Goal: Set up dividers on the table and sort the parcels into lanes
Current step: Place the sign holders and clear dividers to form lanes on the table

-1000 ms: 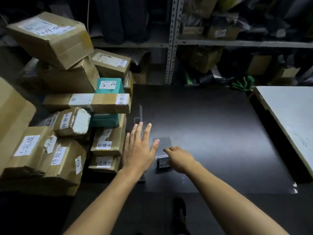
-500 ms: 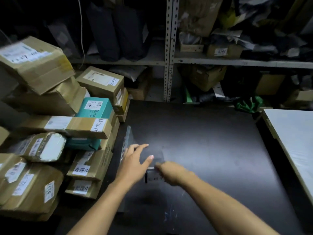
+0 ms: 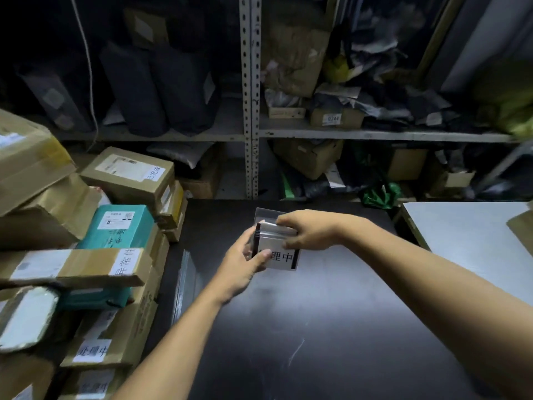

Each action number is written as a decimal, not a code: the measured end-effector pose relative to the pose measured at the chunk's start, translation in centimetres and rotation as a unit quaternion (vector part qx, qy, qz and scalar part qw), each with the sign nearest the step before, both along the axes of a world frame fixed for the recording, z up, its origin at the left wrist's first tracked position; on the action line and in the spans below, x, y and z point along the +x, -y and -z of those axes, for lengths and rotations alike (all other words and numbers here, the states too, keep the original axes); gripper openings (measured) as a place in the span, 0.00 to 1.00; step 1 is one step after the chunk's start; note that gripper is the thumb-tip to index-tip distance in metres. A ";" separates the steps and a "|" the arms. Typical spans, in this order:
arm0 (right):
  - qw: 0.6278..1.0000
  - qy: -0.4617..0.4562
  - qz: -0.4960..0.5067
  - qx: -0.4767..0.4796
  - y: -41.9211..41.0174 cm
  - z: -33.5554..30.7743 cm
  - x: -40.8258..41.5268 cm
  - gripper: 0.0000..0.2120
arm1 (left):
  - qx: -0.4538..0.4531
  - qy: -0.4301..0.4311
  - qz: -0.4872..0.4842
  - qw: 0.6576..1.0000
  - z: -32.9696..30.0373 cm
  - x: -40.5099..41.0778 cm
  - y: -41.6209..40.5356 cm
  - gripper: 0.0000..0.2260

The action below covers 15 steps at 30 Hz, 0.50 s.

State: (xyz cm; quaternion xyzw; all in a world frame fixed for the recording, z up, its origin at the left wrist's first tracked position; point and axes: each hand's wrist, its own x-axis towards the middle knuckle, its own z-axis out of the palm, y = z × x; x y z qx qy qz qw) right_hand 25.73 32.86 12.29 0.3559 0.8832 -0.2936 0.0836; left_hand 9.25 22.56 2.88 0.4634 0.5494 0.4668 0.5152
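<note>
Both hands pinch clear labelled divider [image 3: 281, 249] above dark table [image 3: 331, 313]: left hand [image 3: 245, 264] at lower-left corner, right hand [image 3: 305, 229] along top edge. Label faces camera, long axis left-right.

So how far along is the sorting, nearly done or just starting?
Just starting. One clear divider seems to stand on the black table near its left edge. Both hands, left and right, grip a clear labelled sign holder above the table, not yet set down. The parcels sit piled at the left; none lies in a lane, so all the sorting remains.
</note>
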 end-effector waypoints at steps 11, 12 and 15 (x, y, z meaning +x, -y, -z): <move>0.953 -0.214 0.210 -0.033 -5.2 -5.7 6.3 0.04 | 0.043 0.030 0.075 0.996 -1.6 2.2 -3.8 0.34; 0.938 -0.250 0.234 -0.053 -5.4 -5.7 6.8 0.03 | 0.044 0.028 0.080 0.995 -1.7 2.5 -4.1 0.34; 0.893 -0.325 0.295 -0.097 -6.4 -5.2 8.2 0.06 | 0.043 0.032 0.103 0.993 -1.9 3.8 -5.1 0.33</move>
